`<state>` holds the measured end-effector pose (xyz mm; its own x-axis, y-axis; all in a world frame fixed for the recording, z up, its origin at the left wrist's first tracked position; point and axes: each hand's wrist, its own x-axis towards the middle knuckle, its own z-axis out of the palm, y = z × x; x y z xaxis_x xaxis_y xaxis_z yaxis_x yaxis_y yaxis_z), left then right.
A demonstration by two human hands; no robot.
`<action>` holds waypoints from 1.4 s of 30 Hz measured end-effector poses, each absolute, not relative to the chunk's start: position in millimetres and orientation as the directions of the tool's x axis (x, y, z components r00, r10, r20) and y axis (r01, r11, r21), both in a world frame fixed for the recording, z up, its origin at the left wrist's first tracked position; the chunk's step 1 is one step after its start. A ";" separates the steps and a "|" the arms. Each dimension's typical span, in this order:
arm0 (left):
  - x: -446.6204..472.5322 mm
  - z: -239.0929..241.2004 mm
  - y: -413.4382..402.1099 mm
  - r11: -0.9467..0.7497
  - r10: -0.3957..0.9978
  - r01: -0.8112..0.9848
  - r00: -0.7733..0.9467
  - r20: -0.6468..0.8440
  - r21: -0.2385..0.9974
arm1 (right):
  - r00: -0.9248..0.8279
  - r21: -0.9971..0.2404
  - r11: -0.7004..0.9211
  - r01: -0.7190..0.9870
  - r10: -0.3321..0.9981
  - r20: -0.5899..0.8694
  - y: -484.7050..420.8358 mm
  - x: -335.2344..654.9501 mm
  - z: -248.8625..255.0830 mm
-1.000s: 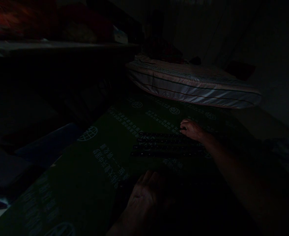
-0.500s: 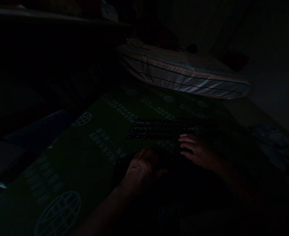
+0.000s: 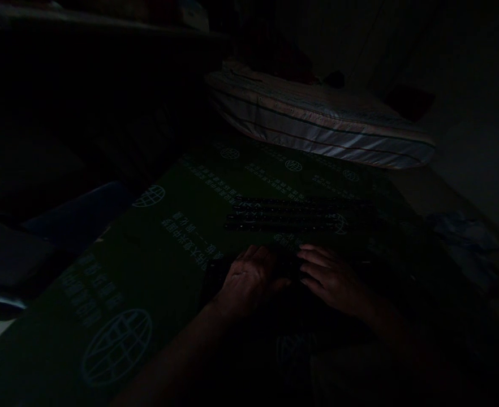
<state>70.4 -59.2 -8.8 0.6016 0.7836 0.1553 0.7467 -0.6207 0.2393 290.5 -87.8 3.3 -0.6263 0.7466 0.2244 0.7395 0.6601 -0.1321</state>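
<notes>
The scene is very dark. My left hand [image 3: 249, 278] lies palm down on a dark flat object [image 3: 210, 281] that I cannot make out, its fingers stretched forward. Just to its right, my right hand [image 3: 333, 278] rests with fingers extended toward the left hand, their tips almost meeting over a dark patch between them. Both hands sit on a green board [image 3: 177, 226] printed with pale text and globe logos. A dark keyboard [image 3: 287, 213] lies on the board just beyond the hands, untouched.
A striped mattress or cushion [image 3: 317, 121] lies across the far end of the board. A dark blue flat thing [image 3: 80, 212] lies to the left. A dark shelf edge [image 3: 105, 25] runs along the upper left. Crumpled pale material [image 3: 461, 232] sits at the right.
My right hand came back from the keyboard's far right corner to a spot beside my left hand. The view tilted down and my left hand shifted slightly forward.
</notes>
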 end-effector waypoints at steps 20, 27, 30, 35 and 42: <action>70.4 -11.3 -59.6 -0.649 0.760 0.721 0.621 0.189 0.242 | -0.656 -0.036 0.679 0.733 0.720 0.226 -87.0 282.7 4.7; 70.6 -9.6 -59.9 -0.642 0.766 0.731 0.618 0.177 0.230 | -0.653 -0.048 0.673 0.738 0.731 0.201 -89.8 280.9 6.9; 70.7 -7.7 -60.2 -0.636 0.771 0.736 0.617 0.159 0.231 | -0.650 -0.058 0.671 0.739 0.733 0.201 -90.5 281.5 6.0; 71.2 -5.7 -60.1 -0.632 0.775 0.739 0.612 0.159 0.233 | -0.636 -0.086 0.661 0.746 0.744 0.206 -89.6 282.7 4.1; 71.5 -8.8 -60.0 -0.644 0.765 0.730 0.612 0.202 0.227 | -0.612 -0.125 0.645 0.754 0.759 0.221 -89.3 282.0 5.5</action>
